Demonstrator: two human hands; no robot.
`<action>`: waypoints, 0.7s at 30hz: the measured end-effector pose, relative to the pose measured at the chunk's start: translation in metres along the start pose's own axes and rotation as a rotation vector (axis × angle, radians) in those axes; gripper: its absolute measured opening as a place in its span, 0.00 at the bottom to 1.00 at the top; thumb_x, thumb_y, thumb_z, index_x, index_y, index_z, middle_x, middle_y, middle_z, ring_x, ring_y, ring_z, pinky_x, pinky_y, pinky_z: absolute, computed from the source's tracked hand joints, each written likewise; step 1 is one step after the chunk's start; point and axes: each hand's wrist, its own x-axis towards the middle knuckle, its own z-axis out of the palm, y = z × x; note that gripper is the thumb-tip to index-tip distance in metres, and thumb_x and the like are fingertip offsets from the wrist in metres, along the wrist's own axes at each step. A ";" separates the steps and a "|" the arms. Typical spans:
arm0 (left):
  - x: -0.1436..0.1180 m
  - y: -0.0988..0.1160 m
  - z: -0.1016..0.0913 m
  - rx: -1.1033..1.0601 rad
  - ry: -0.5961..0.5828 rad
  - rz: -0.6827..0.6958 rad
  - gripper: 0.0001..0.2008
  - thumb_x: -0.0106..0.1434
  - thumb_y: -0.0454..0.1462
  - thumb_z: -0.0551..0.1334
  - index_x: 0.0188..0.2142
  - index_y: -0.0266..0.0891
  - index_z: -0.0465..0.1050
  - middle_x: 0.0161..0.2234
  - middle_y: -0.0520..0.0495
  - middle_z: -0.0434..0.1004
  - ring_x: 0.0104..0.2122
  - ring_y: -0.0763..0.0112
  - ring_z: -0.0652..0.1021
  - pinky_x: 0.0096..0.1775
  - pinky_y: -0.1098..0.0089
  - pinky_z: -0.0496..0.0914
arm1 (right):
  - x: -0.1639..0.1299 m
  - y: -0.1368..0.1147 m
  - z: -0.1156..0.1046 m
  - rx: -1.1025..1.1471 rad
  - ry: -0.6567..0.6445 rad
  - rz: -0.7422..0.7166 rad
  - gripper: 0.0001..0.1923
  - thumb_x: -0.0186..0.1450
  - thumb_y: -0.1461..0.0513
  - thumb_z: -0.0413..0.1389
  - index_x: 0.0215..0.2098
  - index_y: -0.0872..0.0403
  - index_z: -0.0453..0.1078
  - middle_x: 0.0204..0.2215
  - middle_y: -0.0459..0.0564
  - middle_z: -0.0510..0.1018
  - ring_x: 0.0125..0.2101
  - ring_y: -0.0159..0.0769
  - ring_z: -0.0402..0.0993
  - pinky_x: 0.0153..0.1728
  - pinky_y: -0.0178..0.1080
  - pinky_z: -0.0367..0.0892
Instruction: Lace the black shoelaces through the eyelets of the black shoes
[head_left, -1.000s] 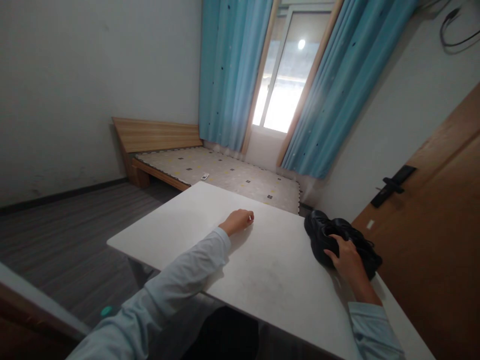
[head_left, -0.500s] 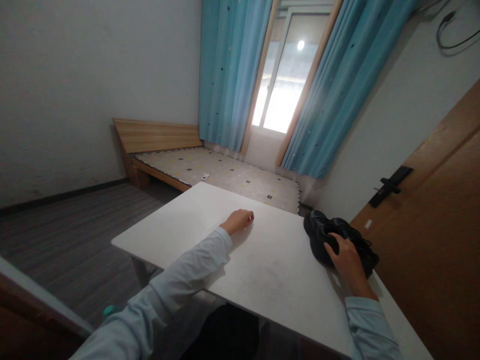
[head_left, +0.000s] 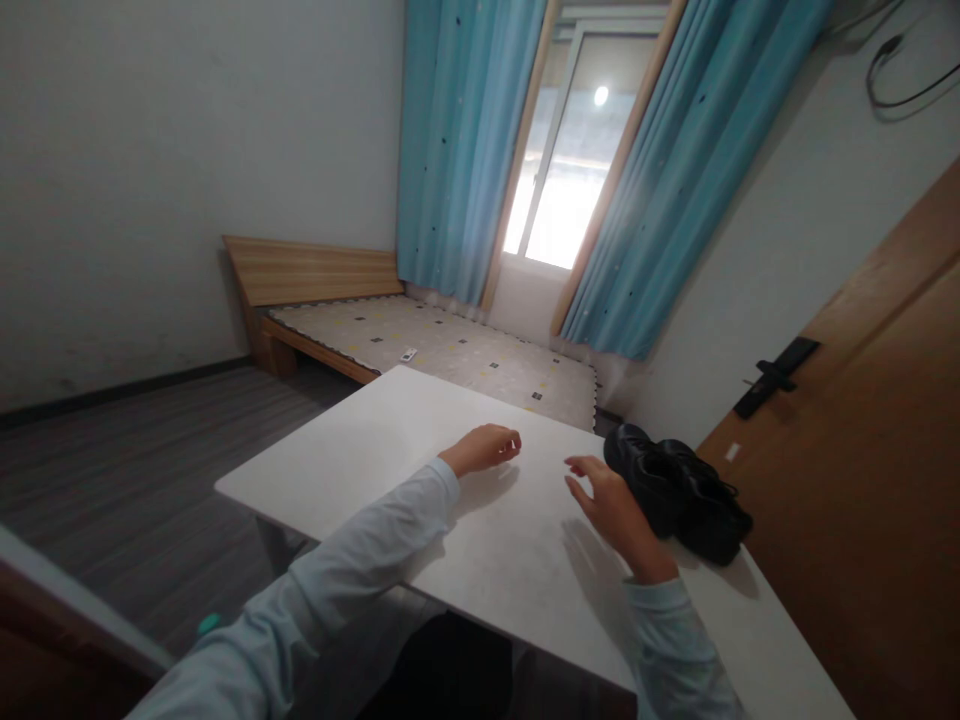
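Room first: bed (head_left: 450, 350) w/ wooden headboard at mid-left of the frame, blue curtains (head_left: 480, 140) around the window at top centre, brown door (head_left: 862, 450) w/ black handle down the right side.

White table (head_left: 375, 450) fills the lower centre, its top bare apart from our hands and one thing.

Black shoes (head_left: 679, 490) sit at centre-right of the frame, near the table's right edge, close to the door. They look like a pair lying side by side, but it's too dark to separate them.

Our right hand (head_left: 611, 500) hovers just left of the shoes, fingers spread and loose, gripping nothing; whether it brushes the shoes we can't tell.

Our left hand (head_left: 484, 448) sits at frame centre on the tabletop, fingers curled in, holding nothing we can see. The 2 hands are apart, w/ bare table between.

We judge the step in hand as work w/ the shoes, right hand off them for now. Any next move w/ them calls for a fresh grip: fingers round the near shoe's collar or sole, kept clear of the table edge beyond.
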 end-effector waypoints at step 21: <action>-0.002 0.011 0.000 0.000 -0.088 0.128 0.11 0.61 0.44 0.59 0.33 0.41 0.77 0.31 0.49 0.78 0.29 0.74 0.76 0.32 0.76 0.65 | -0.002 -0.016 0.044 -0.066 0.037 -0.044 0.09 0.63 0.68 0.49 0.39 0.55 0.69 0.35 0.53 0.75 0.39 0.41 0.68 0.42 0.43 0.62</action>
